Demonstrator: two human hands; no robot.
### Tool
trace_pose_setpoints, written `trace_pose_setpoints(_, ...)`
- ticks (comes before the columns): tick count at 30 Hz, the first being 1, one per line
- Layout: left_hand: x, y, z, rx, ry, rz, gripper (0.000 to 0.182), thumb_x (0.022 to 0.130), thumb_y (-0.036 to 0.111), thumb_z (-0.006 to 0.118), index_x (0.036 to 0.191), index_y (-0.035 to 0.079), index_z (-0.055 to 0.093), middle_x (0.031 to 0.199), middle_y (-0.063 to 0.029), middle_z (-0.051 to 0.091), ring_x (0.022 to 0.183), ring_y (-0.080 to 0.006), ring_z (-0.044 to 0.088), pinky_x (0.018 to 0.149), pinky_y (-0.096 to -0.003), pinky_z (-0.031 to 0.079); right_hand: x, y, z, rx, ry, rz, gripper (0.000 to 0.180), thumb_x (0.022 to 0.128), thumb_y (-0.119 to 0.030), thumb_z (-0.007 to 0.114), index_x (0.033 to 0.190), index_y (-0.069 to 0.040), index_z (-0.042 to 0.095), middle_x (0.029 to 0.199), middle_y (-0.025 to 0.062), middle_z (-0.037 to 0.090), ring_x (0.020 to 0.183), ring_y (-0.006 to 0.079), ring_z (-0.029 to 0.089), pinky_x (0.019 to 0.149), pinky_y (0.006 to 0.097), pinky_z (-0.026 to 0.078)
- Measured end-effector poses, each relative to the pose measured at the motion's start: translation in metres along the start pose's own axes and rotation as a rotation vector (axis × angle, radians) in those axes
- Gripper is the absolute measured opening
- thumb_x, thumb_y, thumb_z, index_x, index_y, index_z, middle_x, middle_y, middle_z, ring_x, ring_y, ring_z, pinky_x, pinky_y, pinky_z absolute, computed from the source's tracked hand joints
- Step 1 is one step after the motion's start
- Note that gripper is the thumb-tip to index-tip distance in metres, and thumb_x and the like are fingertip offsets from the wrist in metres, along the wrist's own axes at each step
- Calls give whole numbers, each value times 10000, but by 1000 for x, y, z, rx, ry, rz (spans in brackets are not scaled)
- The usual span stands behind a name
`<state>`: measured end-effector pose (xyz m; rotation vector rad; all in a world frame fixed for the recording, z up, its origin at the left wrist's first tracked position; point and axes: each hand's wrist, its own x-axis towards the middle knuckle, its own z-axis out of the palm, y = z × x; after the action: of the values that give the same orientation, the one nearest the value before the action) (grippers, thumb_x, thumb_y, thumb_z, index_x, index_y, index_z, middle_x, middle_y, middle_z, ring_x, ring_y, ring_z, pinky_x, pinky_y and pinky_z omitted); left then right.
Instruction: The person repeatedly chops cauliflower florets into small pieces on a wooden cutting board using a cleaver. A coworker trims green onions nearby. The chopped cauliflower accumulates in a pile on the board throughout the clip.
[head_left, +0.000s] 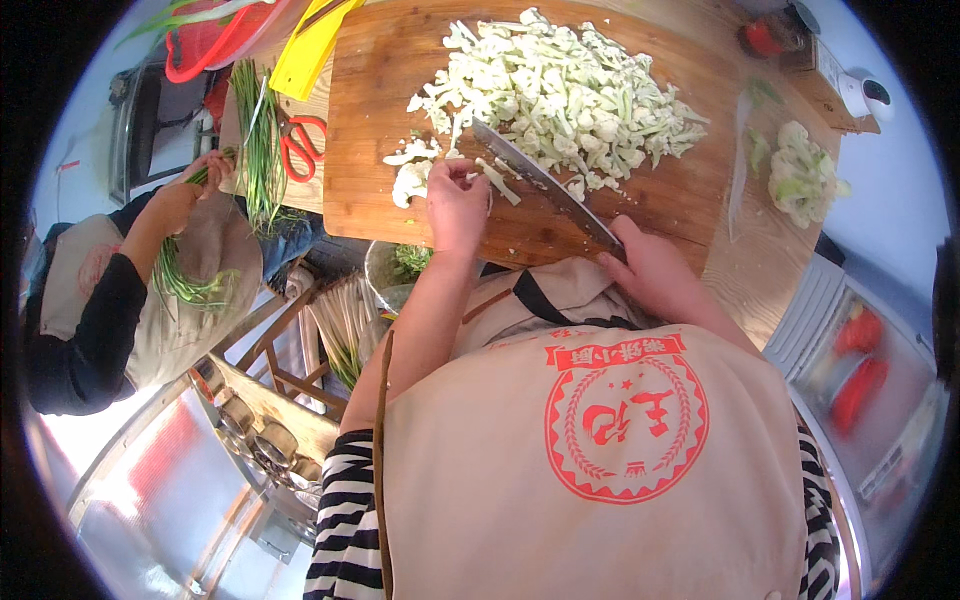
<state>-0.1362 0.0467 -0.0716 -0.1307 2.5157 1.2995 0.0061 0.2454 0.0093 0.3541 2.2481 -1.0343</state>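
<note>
A wooden cutting board (375, 97) lies before me, with a large heap of chopped cauliflower (562, 90) on its upper middle. My right hand (645, 259) is closed around the handle of a kitchen knife (544, 180), whose blade slants up to the left along the near edge of the heap. Left of the blade, my left hand (459, 202) has its fingers bent together over a small piece of cauliflower, mostly hidden by them. Larger cauliflower florets (411, 182) rest on the board against the left side of that hand. A cut stem piece (499, 182) lies between hand and blade.
Red-handled scissors (301, 148) and a bundle of long green stalks (256, 150) lie left of the board. A co-worker's hands (184, 196) hold more stalks there. At the right is a cauliflower head (802, 176). A bowl with greens (382, 277) stands below the board's near edge.
</note>
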Motion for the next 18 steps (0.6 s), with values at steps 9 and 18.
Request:
trace_pose_setpoints(9,-5,-6,-1,300,51,125,212,736,104,695,858,14,546,915,-147,575,771,-320,586,709,-397,477,-18,-11,6,-54,14,20,256,882,-240,556,995,-58,416,864,212,627,820,419,607,692,499,472)
trace_pose_setpoints(18,-5,-8,6,282,20,13,162,762,136,664,770,35,537,752,-158,603,730,-348,600,685,-420,478,-16,-24,9,-133,3,-11,254,869,-227,586,1001,-66,440,809,197,636,772,408,617,659,485,484)
